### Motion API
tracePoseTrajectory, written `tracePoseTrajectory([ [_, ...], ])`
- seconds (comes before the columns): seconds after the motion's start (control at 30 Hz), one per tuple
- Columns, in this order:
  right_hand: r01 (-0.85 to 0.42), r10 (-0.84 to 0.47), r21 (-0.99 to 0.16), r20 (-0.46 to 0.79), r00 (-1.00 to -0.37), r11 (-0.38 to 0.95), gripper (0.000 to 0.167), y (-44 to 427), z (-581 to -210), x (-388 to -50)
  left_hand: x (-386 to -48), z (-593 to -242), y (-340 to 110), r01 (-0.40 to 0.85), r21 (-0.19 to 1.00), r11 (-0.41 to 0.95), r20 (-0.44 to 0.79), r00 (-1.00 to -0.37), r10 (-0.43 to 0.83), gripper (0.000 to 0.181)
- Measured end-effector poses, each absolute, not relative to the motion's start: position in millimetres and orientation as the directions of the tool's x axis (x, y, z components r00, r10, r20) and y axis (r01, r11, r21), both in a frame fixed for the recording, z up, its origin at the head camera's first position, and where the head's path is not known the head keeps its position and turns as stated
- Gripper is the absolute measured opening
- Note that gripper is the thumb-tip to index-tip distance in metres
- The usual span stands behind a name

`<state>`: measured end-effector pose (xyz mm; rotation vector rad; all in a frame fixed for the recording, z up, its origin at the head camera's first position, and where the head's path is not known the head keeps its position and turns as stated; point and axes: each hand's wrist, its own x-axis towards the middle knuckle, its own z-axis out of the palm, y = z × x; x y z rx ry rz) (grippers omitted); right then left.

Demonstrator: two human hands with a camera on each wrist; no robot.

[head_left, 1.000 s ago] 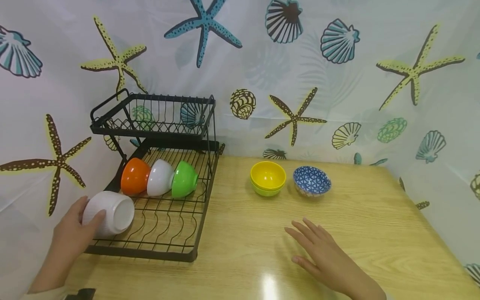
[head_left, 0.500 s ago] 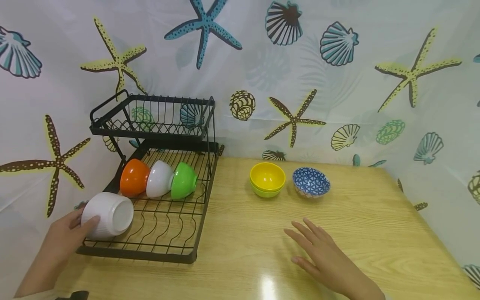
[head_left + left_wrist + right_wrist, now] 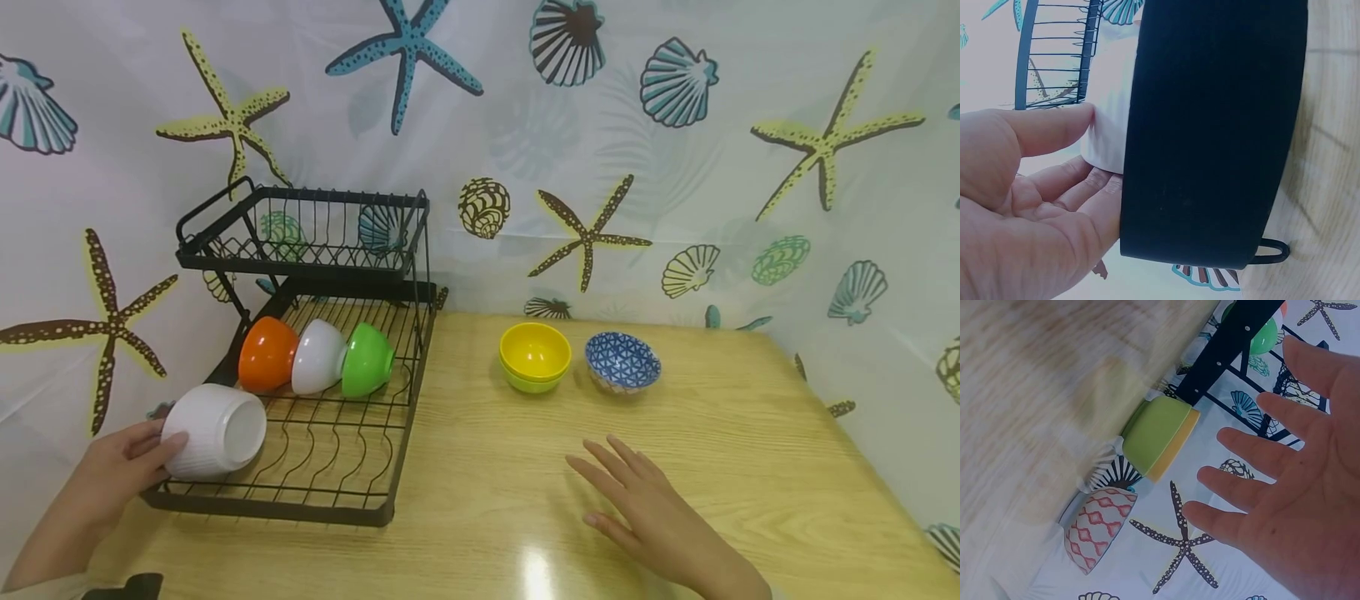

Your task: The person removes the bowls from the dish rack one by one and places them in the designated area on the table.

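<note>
Rack insp., lower tier: black dish rack (image 3: 300,510) is standing on wood-grain table (image 3: 487,500). Lg. white bowl (image 3: 206,433) is lying on its side at rack's nr. L corner, base facing R, rim facing L. L hand (image 3: 116,467) is reaching in from rack's L side & gripping this bowl: thumb is pressing on outer wall, fingers are curling to the far side; fingertips partly hidden. L wrist view is showing ribbed wall btwn. thumb & fingers.

R hand (image 3: 637,508) is hovering over table, well to R of rack, holding nothing; fingers are extending straight & spread, thumb apart.

Also obs.: orange bowl (image 3: 267,354), sm. white bowl (image 3: 318,357) & green bowl (image 3: 367,362) are resting on edge in a row, L to R, on rack's lower tier behind lg. white bowl. Contact btwn. orange & lg. white: can't tell. Upper tier (image 3: 292,267) is sitting above rack's rear part.

R of rack: yellow bowl (image 3: 535,353) is nesting in lime bowl (image 3: 531,386); blue-patterned bowl (image 3: 622,361) is standing just beside, farther from rack, its outside showing red pattern in R wrist view. Shell-&-starfish sheet (image 3: 705,183) is hanging behind rack.
</note>
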<state>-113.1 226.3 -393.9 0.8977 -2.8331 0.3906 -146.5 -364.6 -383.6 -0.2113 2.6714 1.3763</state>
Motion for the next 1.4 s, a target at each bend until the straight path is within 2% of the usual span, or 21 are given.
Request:
tracePoseTrajectory([
  [0.67,-0.574,-0.538,-0.222,0.201,-0.818,0.789,0.063,225.6,-399.6,-112.5,-154.2,-385.2,-370.4,-0.251,0.819,0.516,-0.271,-0.962,-0.036,0.073],
  [1.4,-0.564,-0.529,-0.252,0.197,-0.825,0.786,0.060,227.9,-404.4,-110.2,-155.2,-391.6,-365.7,-0.267,0.879,0.395,-0.254,-0.963,-0.086,0.074],
])
